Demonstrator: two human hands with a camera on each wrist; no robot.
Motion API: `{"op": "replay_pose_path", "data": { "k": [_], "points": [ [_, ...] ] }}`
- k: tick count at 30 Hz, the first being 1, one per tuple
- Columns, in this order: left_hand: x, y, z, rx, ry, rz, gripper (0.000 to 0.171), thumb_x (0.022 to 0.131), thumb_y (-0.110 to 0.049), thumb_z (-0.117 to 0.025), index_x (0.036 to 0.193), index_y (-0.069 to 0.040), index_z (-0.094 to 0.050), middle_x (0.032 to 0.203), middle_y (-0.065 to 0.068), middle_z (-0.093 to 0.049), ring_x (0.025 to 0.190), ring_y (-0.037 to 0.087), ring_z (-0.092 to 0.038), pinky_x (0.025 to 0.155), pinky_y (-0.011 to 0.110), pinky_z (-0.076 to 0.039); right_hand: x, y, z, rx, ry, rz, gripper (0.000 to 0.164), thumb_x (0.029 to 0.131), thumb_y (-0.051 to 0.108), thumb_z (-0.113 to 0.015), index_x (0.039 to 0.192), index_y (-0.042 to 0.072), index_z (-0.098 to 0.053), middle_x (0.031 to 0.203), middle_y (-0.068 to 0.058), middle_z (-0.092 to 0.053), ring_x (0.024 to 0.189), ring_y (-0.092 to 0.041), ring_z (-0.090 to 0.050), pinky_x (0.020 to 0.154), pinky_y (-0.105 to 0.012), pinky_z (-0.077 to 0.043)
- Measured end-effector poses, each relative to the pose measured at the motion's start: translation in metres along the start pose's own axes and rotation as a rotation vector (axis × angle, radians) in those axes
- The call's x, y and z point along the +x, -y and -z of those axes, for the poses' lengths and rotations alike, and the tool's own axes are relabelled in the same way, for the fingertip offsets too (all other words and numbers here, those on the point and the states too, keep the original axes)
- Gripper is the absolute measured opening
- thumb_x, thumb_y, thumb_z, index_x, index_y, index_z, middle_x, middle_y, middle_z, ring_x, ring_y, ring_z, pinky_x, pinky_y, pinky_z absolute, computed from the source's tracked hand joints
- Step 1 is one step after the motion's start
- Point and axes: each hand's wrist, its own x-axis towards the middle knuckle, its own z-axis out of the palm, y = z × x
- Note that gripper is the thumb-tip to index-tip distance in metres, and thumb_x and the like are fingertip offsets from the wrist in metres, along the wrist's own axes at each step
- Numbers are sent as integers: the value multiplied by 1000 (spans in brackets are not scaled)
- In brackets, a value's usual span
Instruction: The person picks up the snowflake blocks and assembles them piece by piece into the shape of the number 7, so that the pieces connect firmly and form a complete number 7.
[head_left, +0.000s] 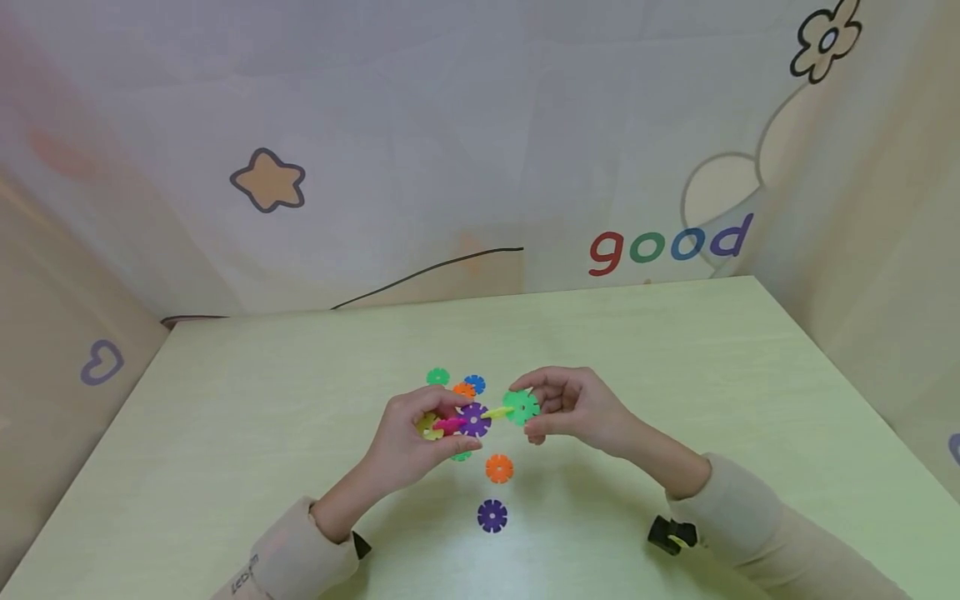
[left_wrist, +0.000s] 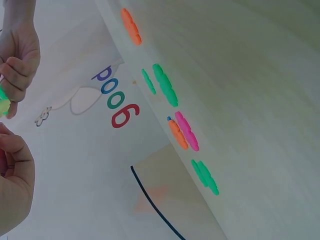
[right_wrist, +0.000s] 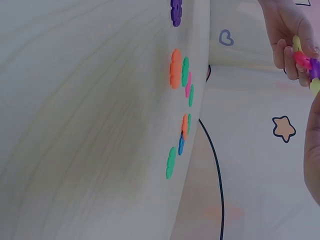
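Observation:
Above the table, my left hand point(head_left: 401, 437) holds joined notched plastic discs: a yellow disc point(head_left: 427, 425), a pink disc point(head_left: 450, 426) and a purple disc point(head_left: 474, 420). Another yellow disc point(head_left: 497, 412), seen edge-on, sticks out from the purple one to the right. My right hand point(head_left: 592, 412) pinches a green disc point(head_left: 521, 407) at its right side. That green disc meets the tip of the edge-on yellow disc; whether they are locked together I cannot tell. In the right wrist view, the left hand point(right_wrist: 287, 37) has its fingers curled about the yellow and pink pieces.
Loose discs lie flat on the pale table point(head_left: 225, 433): an orange disc point(head_left: 499, 468) and a dark purple disc point(head_left: 492, 516) nearer me, a green disc point(head_left: 438, 377) and a blue disc point(head_left: 476, 383) farther back. A pink disc point(left_wrist: 187, 131) also lies there. A printed curtain point(head_left: 450, 125) stands behind.

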Motion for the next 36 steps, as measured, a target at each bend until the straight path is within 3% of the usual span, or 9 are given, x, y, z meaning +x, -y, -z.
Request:
{"op": "replay_pose_path", "data": {
  "k": [10, 19, 28, 36],
  "points": [
    [-2, 0, 3, -1, -1, -3, 35, 65, -3, -80, 97, 1, -66, 75, 1, -59, 69, 13, -52, 65, 24, -49, -4, -5, 8, -5, -4, -38, 44, 81, 3, -67, 118, -11, -49, 79, -5, -61, 66, -19, -62, 69, -33, -54],
    [-3, 0, 4, -15, 2, -1, 35, 65, -3, -80, 97, 1, -65, 75, 1, -59, 69, 13, -52, 65, 24, -49, -4, -11, 20, -30, -8, -78, 42, 81, 1, -66, 118, -9, -50, 79, -7, -62, 64, -19, -61, 69, -33, -54],
    [-4, 1, 6, -28, 9, -12, 35, 65, -2, -80, 97, 1, -65, 75, 2, -60, 69, 14, -53, 64, 24, -49, 9, -19, 32, -199, -27, -101, 32, 81, 3, -66, 111, -4, -59, 77, -9, -58, 62, -19, -57, 61, -32, -51],
    [-4, 2, 6, -34, 16, -8, 35, 66, -3, -80, 97, 1, -65, 76, 2, -61, 70, 14, -53, 65, 24, -49, 24, -28, 38, -279, -38, -133, 27, 80, 7, -69, 105, -2, -64, 73, -6, -57, 61, -19, -52, 58, -33, -48]
  ]
}}
